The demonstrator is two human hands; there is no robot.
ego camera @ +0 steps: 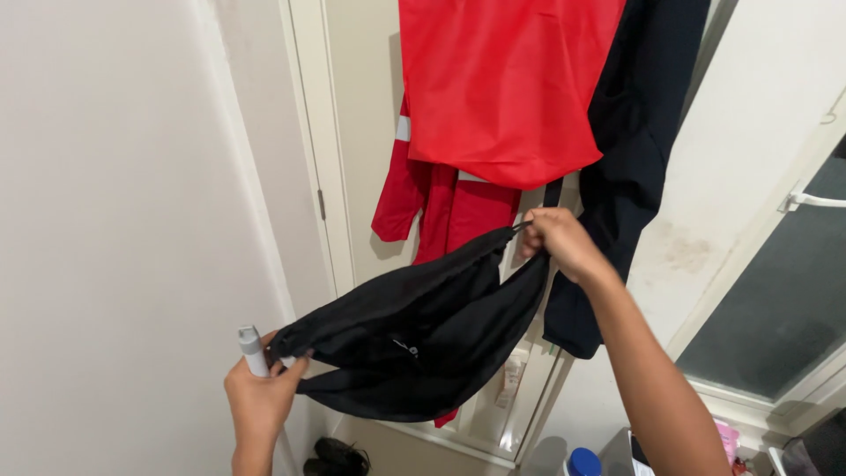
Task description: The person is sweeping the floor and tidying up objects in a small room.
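Observation:
A black fabric bag (414, 330) is stretched between my two hands in front of a door. My right hand (557, 242) grips its upper corner by a thin black cord. My left hand (260, 397) holds the lower left end of the bag together with a small white bottle (253, 349) that stands upright in my fist. The bag sags in the middle, its mouth facing left.
A red garment (507, 88) and a dark navy garment (630, 167) hang on the white door (361, 132) behind the bag. A plain wall (123, 220) is at left. A window with a white handle (815, 201) is at right. Black shoes (339, 458) lie on the floor, with a blue-capped container (583, 462) nearby.

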